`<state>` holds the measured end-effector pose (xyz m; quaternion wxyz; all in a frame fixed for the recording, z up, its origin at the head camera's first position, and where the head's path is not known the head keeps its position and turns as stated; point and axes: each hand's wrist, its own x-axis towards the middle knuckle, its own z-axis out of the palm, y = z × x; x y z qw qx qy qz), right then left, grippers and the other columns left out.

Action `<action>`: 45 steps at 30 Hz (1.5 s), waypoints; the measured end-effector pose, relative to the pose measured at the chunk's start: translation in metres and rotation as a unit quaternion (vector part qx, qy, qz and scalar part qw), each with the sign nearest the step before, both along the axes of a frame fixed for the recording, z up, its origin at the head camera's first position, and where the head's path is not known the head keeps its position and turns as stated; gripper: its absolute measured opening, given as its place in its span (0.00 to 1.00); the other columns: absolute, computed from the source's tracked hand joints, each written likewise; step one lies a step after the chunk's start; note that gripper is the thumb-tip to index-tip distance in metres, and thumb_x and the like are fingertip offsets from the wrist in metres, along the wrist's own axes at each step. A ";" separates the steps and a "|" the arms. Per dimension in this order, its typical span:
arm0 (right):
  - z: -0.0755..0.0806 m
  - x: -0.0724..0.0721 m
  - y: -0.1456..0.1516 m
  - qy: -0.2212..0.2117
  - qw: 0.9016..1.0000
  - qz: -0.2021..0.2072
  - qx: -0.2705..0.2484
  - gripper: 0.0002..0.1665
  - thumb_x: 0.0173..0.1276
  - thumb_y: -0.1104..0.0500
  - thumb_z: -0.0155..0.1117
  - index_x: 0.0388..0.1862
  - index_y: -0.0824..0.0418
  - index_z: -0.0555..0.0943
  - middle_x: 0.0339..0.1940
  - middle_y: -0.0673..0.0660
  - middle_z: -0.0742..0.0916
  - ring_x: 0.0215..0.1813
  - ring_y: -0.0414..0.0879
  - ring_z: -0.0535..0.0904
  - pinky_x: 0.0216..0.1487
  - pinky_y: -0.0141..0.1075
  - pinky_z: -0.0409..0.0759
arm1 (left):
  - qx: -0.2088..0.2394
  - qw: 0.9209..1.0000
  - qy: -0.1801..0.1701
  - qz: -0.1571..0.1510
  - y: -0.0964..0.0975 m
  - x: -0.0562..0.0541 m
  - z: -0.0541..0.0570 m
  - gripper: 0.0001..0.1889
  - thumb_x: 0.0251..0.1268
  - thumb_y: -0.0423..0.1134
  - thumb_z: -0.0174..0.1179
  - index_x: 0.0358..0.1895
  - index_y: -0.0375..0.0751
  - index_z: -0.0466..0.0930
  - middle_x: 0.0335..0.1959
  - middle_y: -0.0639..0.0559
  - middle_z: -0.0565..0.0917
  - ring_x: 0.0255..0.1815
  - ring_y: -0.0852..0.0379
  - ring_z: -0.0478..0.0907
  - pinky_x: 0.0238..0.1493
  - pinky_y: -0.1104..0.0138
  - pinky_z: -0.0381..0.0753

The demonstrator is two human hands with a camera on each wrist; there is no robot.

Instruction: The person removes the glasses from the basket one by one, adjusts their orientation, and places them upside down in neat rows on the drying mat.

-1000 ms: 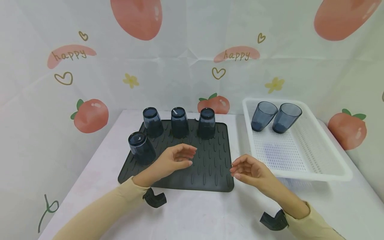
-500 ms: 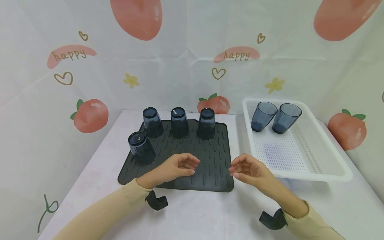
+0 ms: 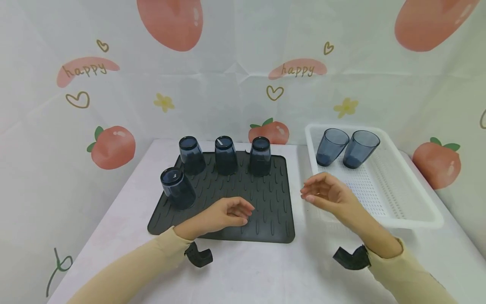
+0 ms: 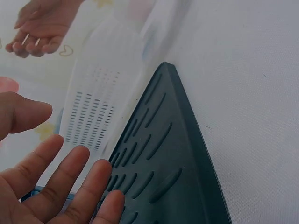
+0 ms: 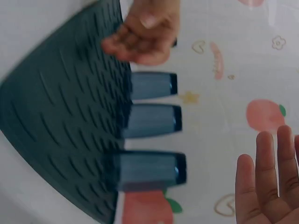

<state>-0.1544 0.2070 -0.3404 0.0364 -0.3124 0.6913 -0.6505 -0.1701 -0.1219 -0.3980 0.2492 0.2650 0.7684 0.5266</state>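
Note:
My left hand [image 3: 222, 216] hovers over the front part of a black ribbed drying mat [image 3: 265, 211], fingers relaxed and holding nothing. Near the left front rim of a white plastic basket [image 3: 415, 219] is my right hand [image 3: 332, 196], its fingers loosely bent around air. Two blue-tinted drinking glasses [image 3: 332, 145] [image 3: 360, 147] lean side by side, mouths up, at the basket's back left. Several matching glasses stand upside down on the mat: three along its back edge, including the rightmost glass [image 3: 260, 158], and another glass [image 3: 177, 189] at its left side.
A white cloth-covered table [image 3: 250, 270] carries the mat and basket, with a narrow strip between them. Behind rises a white backdrop [image 3: 220, 50] printed with peaches, hearts and flowers. Each wrist wears a black camera mount, such as the left mount [image 3: 199, 256].
My right hand has risen and shifted right, toward the basket. The left hand first came down nearer the front of the mat and has stayed about there. The glasses have not moved.

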 end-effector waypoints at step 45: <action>0.011 -0.148 0.144 -0.119 0.892 -0.393 0.191 0.49 0.71 0.45 0.57 0.79 0.61 0.45 0.79 0.68 0.51 0.79 0.59 0.44 0.77 0.51 0.50 | -0.012 1.000 0.006 0.007 -0.005 -0.002 -0.005 0.19 0.66 0.36 0.61 0.58 0.36 0.75 0.53 0.41 0.80 0.52 0.52 0.80 0.50 0.70 0.80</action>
